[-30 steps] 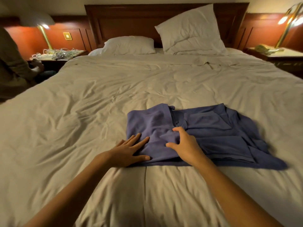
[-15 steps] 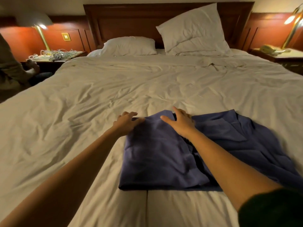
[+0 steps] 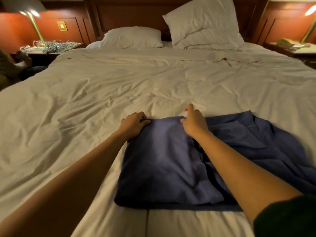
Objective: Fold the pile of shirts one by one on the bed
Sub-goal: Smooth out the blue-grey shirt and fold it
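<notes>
Moved: your hands folded the shirt (image 3: pixel 162 159) over to its far edge.
Hands: left hand (image 3: pixel 134 124) grips the corner, right hand (image 3: pixel 195 123) pinches alongside.
Shirt: beneath your forearms.
Tip: square edges, then flatten.

Across the top of the frame ran a dark wooden headboard (image 3: pixel 130 12). A flat white pillow (image 3: pixel 131 37) lay below it at upper centre, and a second, creased pillow (image 3: pixel 203 24) leaned upright against it to the right. At upper left, a nightstand (image 3: pixel 44 55) carried a tangle of cables (image 3: pixel 51 46) beside a lit brass lamp (image 3: pixel 35 24), with a brass switch plate (image 3: pixel 61 26) on the panelled wall. Another lit lamp (image 3: pixel 310 26) stood on the nightstand (image 3: pixel 304 53) at upper right. A seated person (image 3: pixel 10 65) showed partly at the left edge.
</notes>
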